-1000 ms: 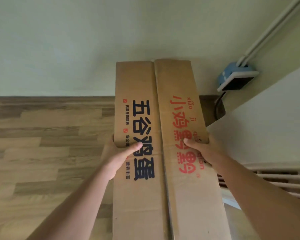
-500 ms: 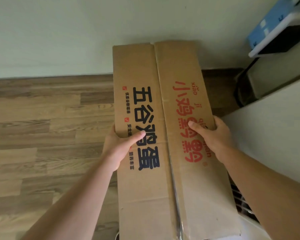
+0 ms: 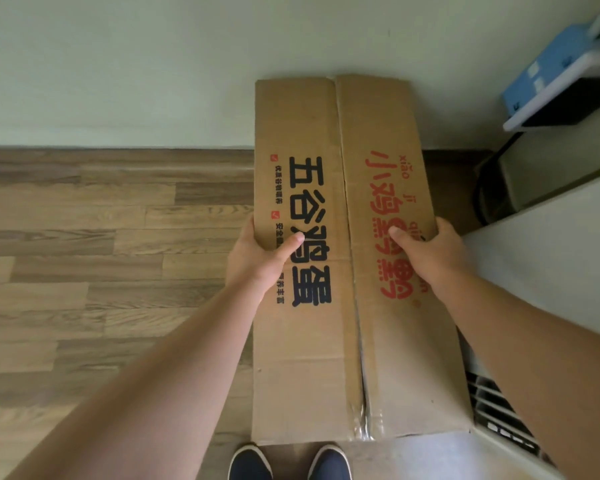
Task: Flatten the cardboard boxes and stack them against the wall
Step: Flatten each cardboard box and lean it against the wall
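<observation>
1. The flattened cardboard box hung between the two hands, its long axis running away from the person, its far end up near the wall and its near end just above the dark shoes.
2. The left hand clamped the box's left edge, thumb laid across the printed face and fingers hidden behind; the right hand gripped the opposite edge the same way. The hands stood apart, with the full width of the box between them.
3. Gripping at about mid-length probably kept the panel balanced, so neither end drooped while it was carried.
4. The centre seam lay midway between the thumbs, with clear tape at the end nearer the person; holding both sides likely stopped the panels from folding along it.
5. The wood floor spread out left of the left hand; a white unit and a blue-topped device sat beyond the right hand.
6. Judging by the far end's closeness to the wall, the stacking step seemed in hand, not yet finished.
</observation>
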The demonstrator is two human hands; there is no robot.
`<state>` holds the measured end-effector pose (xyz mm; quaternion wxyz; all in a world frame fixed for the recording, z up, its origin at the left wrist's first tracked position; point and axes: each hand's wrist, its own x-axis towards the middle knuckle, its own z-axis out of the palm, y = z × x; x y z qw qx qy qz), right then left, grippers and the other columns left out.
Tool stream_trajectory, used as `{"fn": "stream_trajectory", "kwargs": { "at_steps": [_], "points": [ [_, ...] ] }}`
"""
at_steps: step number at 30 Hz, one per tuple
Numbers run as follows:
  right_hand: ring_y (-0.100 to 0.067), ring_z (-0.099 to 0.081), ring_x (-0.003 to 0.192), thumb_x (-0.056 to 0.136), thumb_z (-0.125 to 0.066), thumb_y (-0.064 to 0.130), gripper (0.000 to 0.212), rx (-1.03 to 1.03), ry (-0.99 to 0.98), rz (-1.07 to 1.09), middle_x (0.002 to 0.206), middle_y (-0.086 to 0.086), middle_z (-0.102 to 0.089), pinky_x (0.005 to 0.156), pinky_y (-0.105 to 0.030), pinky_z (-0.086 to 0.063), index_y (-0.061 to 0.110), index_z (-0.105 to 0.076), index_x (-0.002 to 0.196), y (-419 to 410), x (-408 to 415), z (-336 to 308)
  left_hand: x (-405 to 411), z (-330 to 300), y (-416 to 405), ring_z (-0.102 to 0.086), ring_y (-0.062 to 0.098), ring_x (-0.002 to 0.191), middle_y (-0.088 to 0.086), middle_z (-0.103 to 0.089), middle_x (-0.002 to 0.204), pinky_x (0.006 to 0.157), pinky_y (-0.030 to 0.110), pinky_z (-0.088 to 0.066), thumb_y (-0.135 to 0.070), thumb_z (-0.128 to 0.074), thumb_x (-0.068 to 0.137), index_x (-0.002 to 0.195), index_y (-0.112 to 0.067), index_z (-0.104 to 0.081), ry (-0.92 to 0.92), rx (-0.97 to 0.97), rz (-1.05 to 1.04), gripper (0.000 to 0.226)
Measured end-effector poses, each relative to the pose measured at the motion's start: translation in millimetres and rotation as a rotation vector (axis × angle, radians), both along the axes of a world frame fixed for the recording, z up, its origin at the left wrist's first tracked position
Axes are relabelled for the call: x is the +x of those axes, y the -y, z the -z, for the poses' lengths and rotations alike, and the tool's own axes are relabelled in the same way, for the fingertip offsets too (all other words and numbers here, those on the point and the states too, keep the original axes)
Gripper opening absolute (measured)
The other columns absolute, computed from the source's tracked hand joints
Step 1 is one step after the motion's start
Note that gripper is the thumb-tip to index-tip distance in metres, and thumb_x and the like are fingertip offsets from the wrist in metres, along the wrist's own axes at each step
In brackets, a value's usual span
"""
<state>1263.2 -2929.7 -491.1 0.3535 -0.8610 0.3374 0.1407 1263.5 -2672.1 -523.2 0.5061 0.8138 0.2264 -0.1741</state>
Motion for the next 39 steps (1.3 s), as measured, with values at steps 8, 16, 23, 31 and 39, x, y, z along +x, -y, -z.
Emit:
{"fn": "stream_trajectory", "kwargs": {
  "at_steps": [8, 16, 23, 31, 39],
  "points": [
    [-0.032, -0.049, 0.145, 0.095, -0.069, 0.056, 0.083, -0.048, -0.03, -0.261, 0.159, -0.004, -0.049, 0.114, -0.058, -0.043, 0.025, -0.033, 0.163, -88, -16, -114, -51, -122, -70, -0.065, 0.016, 0.117, 0.009, -0.039, 0.165, 0.09, 0.021, -0.055, -0.074, -0.06, 0.085, 0.166, -0.023, -0.017, -0.093, 0.154, 0.102, 0.105],
    [-0.026, -0.073, 0.101, 0.09, -0.058, 0.072, 0.081, 0.03, 0.001, -0.592, 0.147, -0.006, -0.059, 0.081, -0.049, -0.064, 0.038, -0.034, 0.16, -233, -25, -282, -100, -291, -178, -0.045, 0.031, 0.147, 0.007, -0.042, 0.164, 0.118, 0.05, -0.039, -0.071, -0.041, 0.097, 0.164, -0.027, -0.027, 0.035, 0.231, -0.173, 0.082],
    [-0.026, -0.07, 0.118, 0.099, -0.057, 0.063, 0.074, 0.091, 0.099, -0.983, 0.147, -0.007, -0.062, 0.098, -0.046, -0.057, 0.025, -0.038, 0.16, -395, -77, -413, -177, -425, -294, -0.053, 0.033, 0.139, 0.012, -0.053, 0.156, 0.109, 0.039, -0.043, -0.054, -0.047, 0.104, 0.157, -0.022, -0.042, 0.161, 0.265, -0.547, 0.062],
    [-0.03, -0.056, 0.138, 0.097, -0.06, 0.062, 0.069, 0.175, 0.165, -1.27, 0.15, -0.006, -0.061, 0.108, -0.039, -0.048, 0.02, -0.054, 0.152, -619, -180, -495, -319, -516, -477, -0.06, 0.032, 0.131, 0.013, -0.061, 0.146, 0.108, 0.043, -0.046, -0.062, -0.041, 0.103, 0.152, -0.019, -0.05, 0.171, 0.376, -0.792, 0.066],
    [-0.03, -0.058, 0.136, 0.1, -0.057, 0.06, 0.063, 0.282, 0.118, -1.495, 0.147, -0.004, -0.063, 0.108, -0.039, -0.047, 0.017, -0.061, 0.145, -831, -304, -541, -474, -574, -653, -0.052, 0.031, 0.136, 0.012, -0.059, 0.147, 0.095, 0.031, -0.037, -0.057, -0.038, 0.106, 0.146, -0.017, -0.055, 0.105, 0.527, -0.952, 0.059]
  ]
}}
